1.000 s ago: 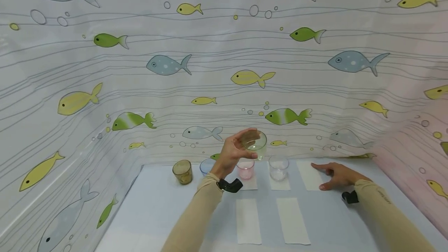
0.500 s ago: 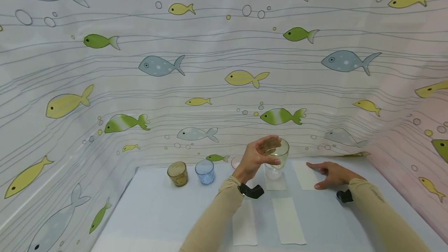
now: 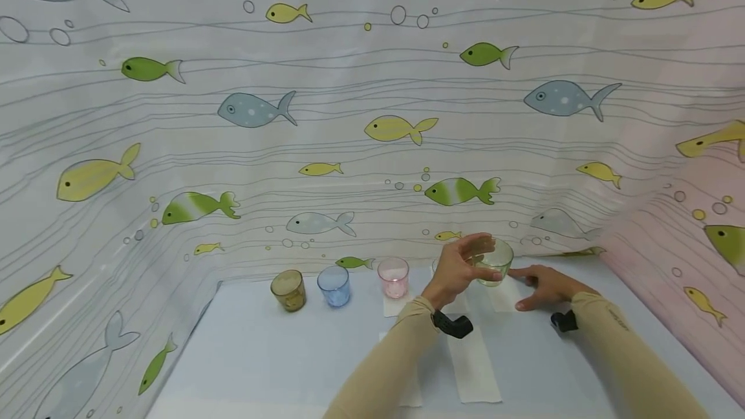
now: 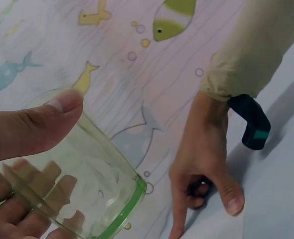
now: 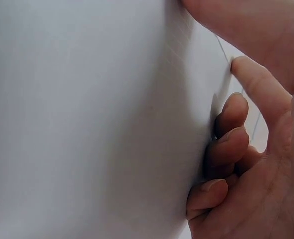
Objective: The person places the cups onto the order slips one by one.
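My left hand (image 3: 456, 267) holds a pale green drinking glass (image 3: 497, 256) in the air, thumb on one side and fingers round the other. In the left wrist view, the glass (image 4: 94, 184) shows a brighter green base rim. Below it at the back right lies a white strip (image 3: 505, 301) of paper or cloth. My right hand (image 3: 550, 286) rests at this strip, index finger and thumb stretched along its edges. The right wrist view shows the other fingers (image 5: 226, 152) bent against the white surface. A clear glass (image 3: 434, 265) is mostly hidden behind my left hand.
A pink glass (image 3: 394, 279) stands on another white strip (image 3: 392, 308). Left of it on the table (image 3: 250, 354) are a blue glass (image 3: 334, 288) and a brown glass (image 3: 288, 291). Two strips lie nearer, including one strip (image 3: 476, 370) by the left forearm. A fish-patterned curtain (image 3: 349, 199) surrounds the table.
My left hand has carried the green glass rightward, past the pink and clear glasses, to over the back-right strip. My right hand has kept its place at that strip. The view has turned slightly right.
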A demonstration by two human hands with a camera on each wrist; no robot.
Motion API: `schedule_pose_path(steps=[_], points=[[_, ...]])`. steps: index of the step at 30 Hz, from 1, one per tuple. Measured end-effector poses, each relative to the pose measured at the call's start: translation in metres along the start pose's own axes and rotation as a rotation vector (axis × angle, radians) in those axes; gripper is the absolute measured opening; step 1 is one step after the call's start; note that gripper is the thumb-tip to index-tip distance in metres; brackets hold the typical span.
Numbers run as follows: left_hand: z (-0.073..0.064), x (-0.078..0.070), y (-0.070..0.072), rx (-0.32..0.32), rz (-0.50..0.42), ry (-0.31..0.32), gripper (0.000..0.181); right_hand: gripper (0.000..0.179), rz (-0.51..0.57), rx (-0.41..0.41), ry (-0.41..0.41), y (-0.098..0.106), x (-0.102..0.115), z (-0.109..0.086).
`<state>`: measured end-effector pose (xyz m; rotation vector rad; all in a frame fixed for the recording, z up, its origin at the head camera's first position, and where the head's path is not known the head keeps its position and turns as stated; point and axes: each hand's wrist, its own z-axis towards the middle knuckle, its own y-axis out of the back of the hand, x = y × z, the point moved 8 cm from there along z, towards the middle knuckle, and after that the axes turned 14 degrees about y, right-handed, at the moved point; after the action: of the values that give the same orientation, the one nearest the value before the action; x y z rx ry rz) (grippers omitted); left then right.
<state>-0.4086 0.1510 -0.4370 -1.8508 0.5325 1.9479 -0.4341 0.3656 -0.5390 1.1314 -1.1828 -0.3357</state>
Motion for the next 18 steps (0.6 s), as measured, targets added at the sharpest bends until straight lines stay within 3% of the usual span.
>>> schedule_pose_path(steps=[6,11,18], points=[[0.01,0.021,-0.017,-0.031,-0.014,0.044,0.072,0.094,-0.017,-0.007,-0.048,0.002,-0.006,0.003],[0.014,0.036,-0.029,-0.097,0.008,0.07,0.071,0.082,0.006,-0.026,-0.074,0.0,-0.009,0.002],[0.017,0.054,-0.043,-0.198,0.01,0.15,0.069,0.101,0.054,-0.022,-0.02,-0.002,-0.006,0.002]])
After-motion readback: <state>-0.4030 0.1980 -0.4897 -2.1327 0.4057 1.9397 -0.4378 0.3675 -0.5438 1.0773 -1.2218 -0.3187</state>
